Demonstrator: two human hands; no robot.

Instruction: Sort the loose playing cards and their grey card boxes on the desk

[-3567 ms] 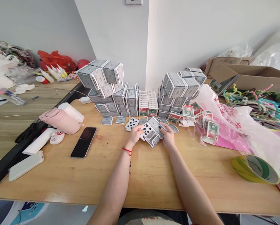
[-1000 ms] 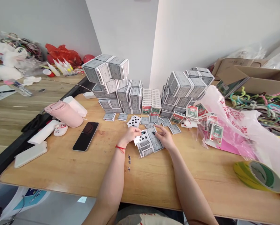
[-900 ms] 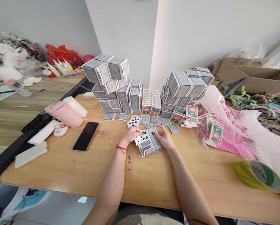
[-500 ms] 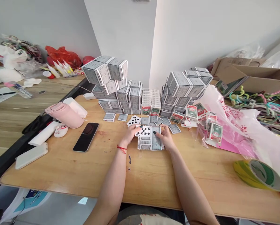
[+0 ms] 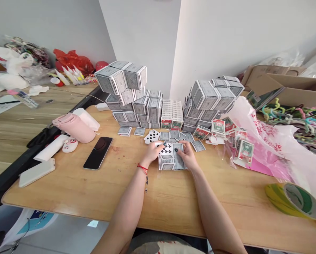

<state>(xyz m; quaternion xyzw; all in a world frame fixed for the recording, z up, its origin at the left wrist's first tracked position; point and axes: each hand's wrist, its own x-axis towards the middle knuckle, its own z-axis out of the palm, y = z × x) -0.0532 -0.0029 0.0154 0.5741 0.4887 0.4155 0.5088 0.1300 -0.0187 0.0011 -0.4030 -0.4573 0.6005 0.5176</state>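
Observation:
My left hand (image 5: pixel 153 152) is closed on a face-up playing card (image 5: pixel 165 149) with black spade pips, its thumb on the card's left end. On the right, my right hand (image 5: pixel 186 154) grips a blue-grey patterned card back (image 5: pixel 178 160) with the thumb on top. The two cards meet at right angles, and folded card pieces (image 5: pixel 166 165) show just below them, close to the table. Fingers under the cards are hidden. Beyond my hands lie loose cards, some face down (image 5: pixel 174 134) and a few face up (image 5: pixel 152 136).
Block structures of folded cards rise at back left (image 5: pixel 121 81) and back right (image 5: pixel 208 95), with rows of card boxes (image 5: pixel 171 110) between. A phone (image 5: pixel 98 153) and pink bottle (image 5: pixel 74 127) lie left; yellow tape (image 5: pixel 275 198), a pink plastic bag (image 5: pixel 261 130) and card packs (image 5: pixel 244 151) lie right.
My left hand and the face-up card have shifted slightly right along the other card. The whole view has also moved a little. Both hands keep their hold.

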